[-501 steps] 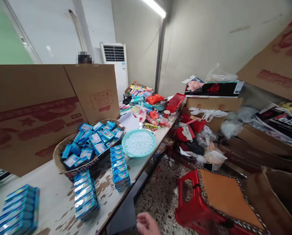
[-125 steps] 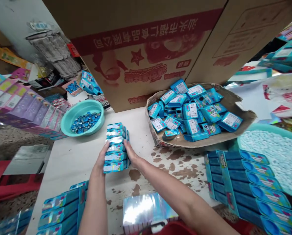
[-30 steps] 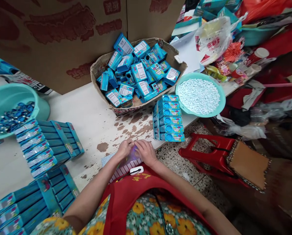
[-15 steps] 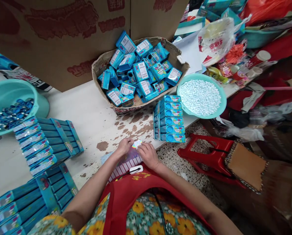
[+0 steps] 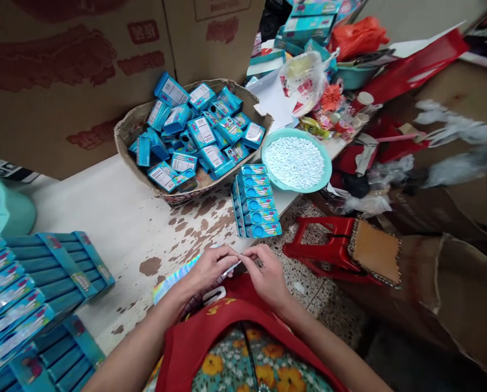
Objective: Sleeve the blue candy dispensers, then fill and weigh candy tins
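Both hands work at the near edge of the worn white bench with brown patches [image 5: 113,212]. The left hand [image 5: 208,268] and the right hand [image 5: 268,275] meet fingertip to fingertip, each pinching one end of a small pale shiny strip [image 5: 232,267] held just above the bench edge. The other fingers of both hands are curled in. The left hand also lies over a flat pile of rainbow-shimmering foil sheets [image 5: 173,279], which sits at the near edge and pokes out to the left from under the wrist. Just below the hands, a small white clip [image 5: 214,295] sits on the top of a red apron [image 5: 227,326].

Beyond the hands, towards the right edge of the bench, stands a tidy row of blue cardboard packs with round windows [image 5: 256,202]. Touching it on the far side is a round teal plastic bowl [image 5: 298,188] filled with small white pellets. Left of the bowl is a shallow, torn brown cardboard tray [image 5: 123,126] heaped with loose little blue boxes [image 5: 194,133]. A large brown printed carton [image 5: 55,92] stands along the far edge behind it.

At the near left corner lie long blue display cartons [image 5: 43,269], side by side and stacked, and a teal plastic basin [image 5: 10,209] shows at the left edge.

On the floor, right of the bench, stands a red plastic stool with a brown cushion [image 5: 329,250].
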`<state>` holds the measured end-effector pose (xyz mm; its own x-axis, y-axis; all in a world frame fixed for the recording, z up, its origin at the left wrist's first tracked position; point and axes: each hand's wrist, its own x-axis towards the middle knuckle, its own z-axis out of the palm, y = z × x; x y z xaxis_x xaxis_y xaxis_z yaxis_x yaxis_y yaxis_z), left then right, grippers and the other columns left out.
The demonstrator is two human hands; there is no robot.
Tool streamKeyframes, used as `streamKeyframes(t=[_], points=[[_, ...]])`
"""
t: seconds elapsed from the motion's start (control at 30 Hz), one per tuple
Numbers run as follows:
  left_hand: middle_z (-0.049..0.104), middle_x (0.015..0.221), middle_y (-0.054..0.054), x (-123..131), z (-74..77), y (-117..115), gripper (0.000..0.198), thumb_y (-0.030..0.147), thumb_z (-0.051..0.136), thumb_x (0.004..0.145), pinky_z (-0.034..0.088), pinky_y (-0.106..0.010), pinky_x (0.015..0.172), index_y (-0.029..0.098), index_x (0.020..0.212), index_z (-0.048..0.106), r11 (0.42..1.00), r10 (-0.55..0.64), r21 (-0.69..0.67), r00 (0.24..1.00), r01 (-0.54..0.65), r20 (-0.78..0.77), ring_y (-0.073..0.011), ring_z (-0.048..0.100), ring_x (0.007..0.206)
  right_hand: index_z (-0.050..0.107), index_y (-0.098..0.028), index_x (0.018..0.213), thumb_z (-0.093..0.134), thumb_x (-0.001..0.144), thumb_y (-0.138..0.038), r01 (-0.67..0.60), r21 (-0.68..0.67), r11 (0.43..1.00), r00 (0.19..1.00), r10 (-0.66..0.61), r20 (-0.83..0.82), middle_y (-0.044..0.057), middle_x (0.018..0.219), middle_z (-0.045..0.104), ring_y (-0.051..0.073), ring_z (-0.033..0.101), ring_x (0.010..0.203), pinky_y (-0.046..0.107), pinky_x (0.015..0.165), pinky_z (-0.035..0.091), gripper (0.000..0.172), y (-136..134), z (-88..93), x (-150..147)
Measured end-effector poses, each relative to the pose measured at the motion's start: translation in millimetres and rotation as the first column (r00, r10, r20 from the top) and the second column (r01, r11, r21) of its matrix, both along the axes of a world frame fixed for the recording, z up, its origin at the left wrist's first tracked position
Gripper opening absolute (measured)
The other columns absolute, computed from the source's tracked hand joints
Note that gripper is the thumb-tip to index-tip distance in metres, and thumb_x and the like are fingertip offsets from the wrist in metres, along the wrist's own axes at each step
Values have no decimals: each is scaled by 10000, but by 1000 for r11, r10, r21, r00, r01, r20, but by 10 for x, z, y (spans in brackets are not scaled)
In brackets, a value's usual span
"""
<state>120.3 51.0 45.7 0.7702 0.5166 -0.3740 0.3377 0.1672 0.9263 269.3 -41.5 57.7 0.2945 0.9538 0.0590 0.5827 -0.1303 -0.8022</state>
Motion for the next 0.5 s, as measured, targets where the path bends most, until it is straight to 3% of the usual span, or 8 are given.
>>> streamKeyframes(t=[0.13,0.23,0.33,0.4,0.5], points=[[590,701,5,282,164,101,271,391,456,857,397,-242,619,194,986,591,998,20,66,1000,-21,3,-140,529,653,628,-218,797,581,846,-309,243,58,968,968,-245,51,28,849,588,187,531,861,331,787,435,114,24,97,179],[539,709,13,495,143,208,195,343,435,866,378,-243,617,201,968,521,980,40,195,998,-48,44,-134,490,660,654,-214,779,626,800,-346,401,121,908,908,-411,80,58,1012,526,216,499,1013,401,920,396,137,120,41,338],[513,743,9,660,67,274,105,276,409,864,369,-247,631,196,876,475,958,48,279,998,-58,43,-128,466,681,662,-204,755,651,766,-362,479,115,870,870,-488,67,76,1088,501,236,480,1076,432,965,367,159,232,-105,463],[496,730,16,723,-1,284,79,265,405,863,370,-246,623,197,866,444,962,69,260,997,-78,42,-121,459,666,653,-193,739,652,758,-360,501,77,862,865,-502,-8,86,1085,514,234,498,1070,413,940,394,168,279,-218,508],[476,692,37,756,-104,268,88,286,423,863,384,-235,596,205,887,398,989,106,92,987,-117,120,-107,467,621,617,-184,769,668,735,-362,542,29,840,826,-527,-199,86,1072,545,217,538,1027,360,858,448,188,299,-352,536]])
